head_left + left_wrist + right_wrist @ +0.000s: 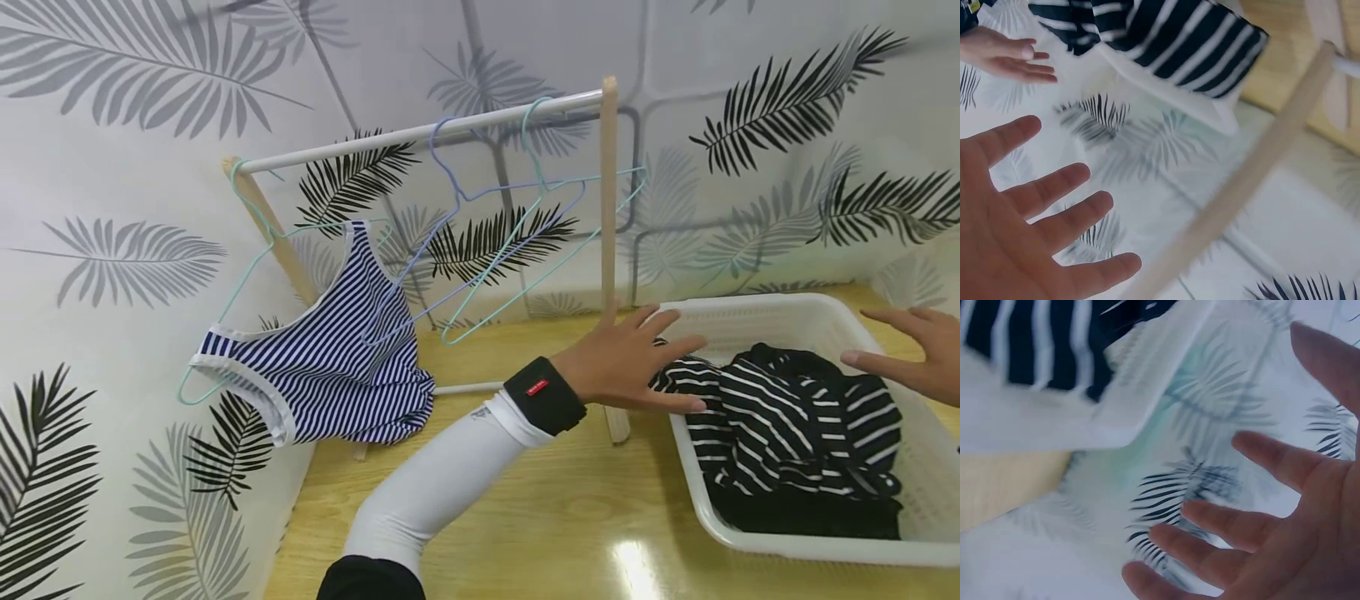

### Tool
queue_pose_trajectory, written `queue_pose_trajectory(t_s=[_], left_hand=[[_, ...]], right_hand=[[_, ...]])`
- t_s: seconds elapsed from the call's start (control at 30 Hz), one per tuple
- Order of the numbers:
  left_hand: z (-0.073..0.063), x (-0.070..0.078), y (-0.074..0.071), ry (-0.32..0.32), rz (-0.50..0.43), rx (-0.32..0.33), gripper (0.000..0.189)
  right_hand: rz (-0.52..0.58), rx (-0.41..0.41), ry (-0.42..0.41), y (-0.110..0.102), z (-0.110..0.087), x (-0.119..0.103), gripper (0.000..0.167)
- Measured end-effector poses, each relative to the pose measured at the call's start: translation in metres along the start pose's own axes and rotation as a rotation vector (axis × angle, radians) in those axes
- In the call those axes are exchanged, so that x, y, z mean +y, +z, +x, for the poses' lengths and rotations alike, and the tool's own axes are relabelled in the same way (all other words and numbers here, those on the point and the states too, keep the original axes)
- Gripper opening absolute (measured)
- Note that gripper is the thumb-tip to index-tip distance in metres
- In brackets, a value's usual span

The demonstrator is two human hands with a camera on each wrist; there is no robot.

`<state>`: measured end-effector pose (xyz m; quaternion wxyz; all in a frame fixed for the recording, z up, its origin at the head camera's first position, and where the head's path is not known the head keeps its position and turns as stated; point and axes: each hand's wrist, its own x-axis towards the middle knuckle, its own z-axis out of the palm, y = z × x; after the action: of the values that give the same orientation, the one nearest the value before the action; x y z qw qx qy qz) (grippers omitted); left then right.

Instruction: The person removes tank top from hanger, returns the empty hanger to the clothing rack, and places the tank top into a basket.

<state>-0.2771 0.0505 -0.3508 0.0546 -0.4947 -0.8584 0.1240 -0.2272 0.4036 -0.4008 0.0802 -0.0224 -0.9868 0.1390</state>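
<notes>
My left hand (630,358), fingers spread, hovers by the left rim of a white plastic basket (832,312). In the left wrist view its palm and straight fingers hold nothing. Black-and-white striped clothing (780,425) lies bunched inside the basket, over plain black cloth (810,512). Over the basket's right side is my right hand (930,346), partly cut off by the frame edge; the right wrist view shows its fingers apart with nothing in them. A blue-and-white striped tank top (337,358) hangs from a mint-green hanger (240,292) at the left.
A small rack with a white rod (420,133) and wooden posts (609,208) stands behind my left hand. A blue hanger (450,183) and another mint-green hanger (547,192) hang from it. Leaf-patterned sheeting (150,167) backs the wooden table (525,500).
</notes>
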Motion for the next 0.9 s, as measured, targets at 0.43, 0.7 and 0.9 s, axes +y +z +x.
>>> queue_pose_trajectory(t_s=[0.43, 0.7, 0.9], left_hand=[[-0.078, -0.043, -0.014, -0.173, -0.103, 0.066, 0.079], [-0.116, -0.056, -0.014, -0.218, -0.142, 0.120, 0.080], [-0.142, -0.061, -0.029, -0.215, -0.201, 0.210, 0.076]], right_hand=[[0.008, -0.088, -0.149, -0.016, 0.003, -0.063, 0.110], [-0.048, -0.115, -0.228, -0.018, 0.010, -0.094, 0.112], [-0.017, -0.161, -0.247, -0.024, 0.016, -0.116, 0.109]])
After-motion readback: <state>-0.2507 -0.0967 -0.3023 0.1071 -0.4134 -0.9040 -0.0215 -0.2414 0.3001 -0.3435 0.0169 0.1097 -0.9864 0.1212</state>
